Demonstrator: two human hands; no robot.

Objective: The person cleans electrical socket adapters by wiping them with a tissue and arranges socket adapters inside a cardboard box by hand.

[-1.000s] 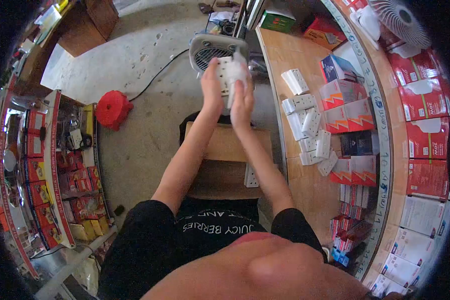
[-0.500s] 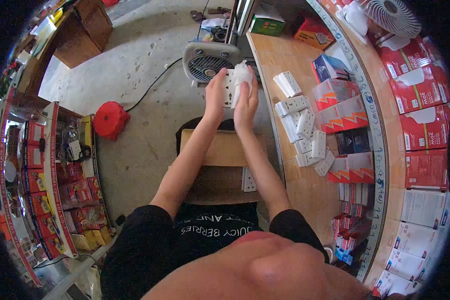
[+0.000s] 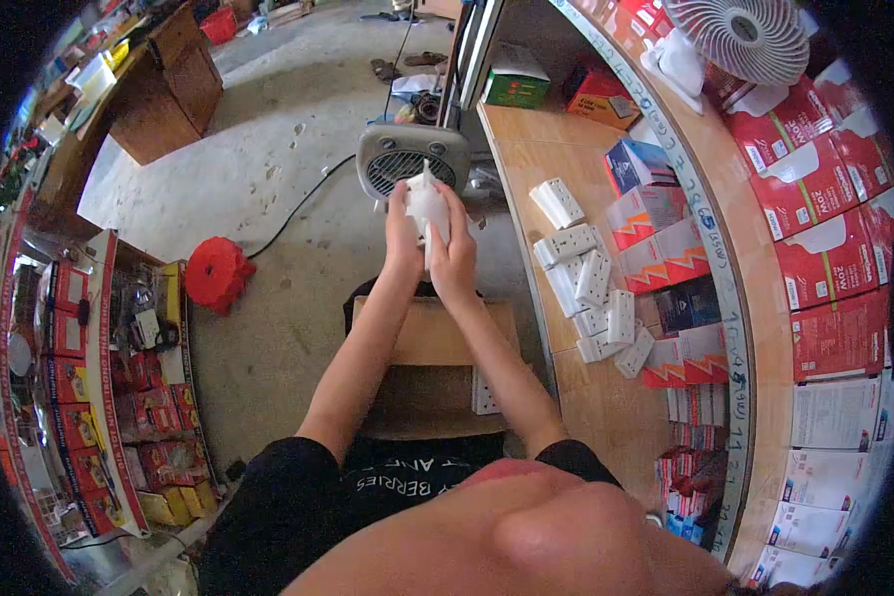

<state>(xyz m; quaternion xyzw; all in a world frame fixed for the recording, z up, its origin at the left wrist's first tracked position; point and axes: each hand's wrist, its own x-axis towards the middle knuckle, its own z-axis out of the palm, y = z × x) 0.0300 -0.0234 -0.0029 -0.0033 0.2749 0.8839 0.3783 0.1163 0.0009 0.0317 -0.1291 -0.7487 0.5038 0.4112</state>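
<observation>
Both hands are raised in front of my lap around a white power strip (image 3: 427,256), mostly covered by fingers. My left hand (image 3: 401,238) grips its left side. My right hand (image 3: 452,260) is closed over a white cloth or tissue (image 3: 428,207), pressed against the strip's face. Below my forearms an opened cardboard box (image 3: 437,333) sits at my lap, with another white power strip (image 3: 483,392) partly visible inside. Several white power strips (image 3: 592,276) lie in a loose pile on the wooden shelf (image 3: 526,139) to my right.
A grey box fan (image 3: 412,159) stands on the floor beyond my hands. A red plastic stool (image 3: 221,275) is left of me, near a black cable. Shelves of packaged goods (image 3: 154,397) line the left. Red boxes (image 3: 815,238) and a white fan (image 3: 740,40) are at right.
My hands have come slightly lower and closer together around the power strip, with the cloth now over more of its face. The view has tilted up a little.
</observation>
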